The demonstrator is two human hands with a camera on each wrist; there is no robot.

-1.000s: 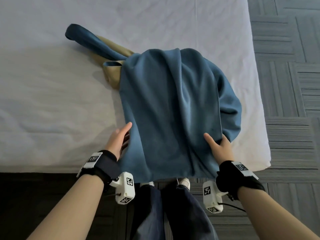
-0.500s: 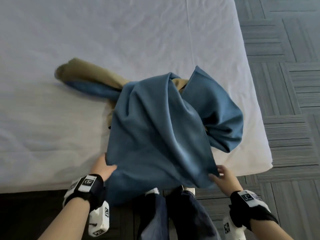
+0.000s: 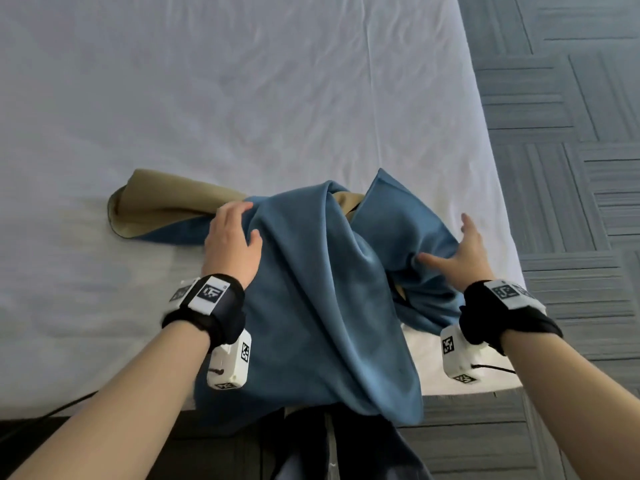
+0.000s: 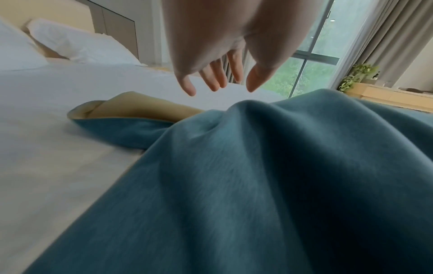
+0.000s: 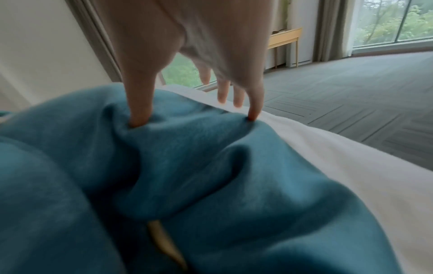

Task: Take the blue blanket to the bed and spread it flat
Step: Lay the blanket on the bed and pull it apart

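The bed [image 3: 242, 81] has a white sheet; the blue blanket [image 3: 311, 306] lies crumpled near its corner, and two pillows [image 4: 77, 46] lie at its head.

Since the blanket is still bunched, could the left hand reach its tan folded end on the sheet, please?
Probably yes: the left hand hovers open beside the tan folded end of the blue blanket, with nothing between them.

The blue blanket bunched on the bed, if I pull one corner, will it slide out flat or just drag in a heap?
Probably drags. The blue blanket looks floppy, twisted in deep folds, so it should bend rather than slide flat. The right hand dents it with fingertips, suggesting soft cloth. Part overhangs the bed, so it may slip off.
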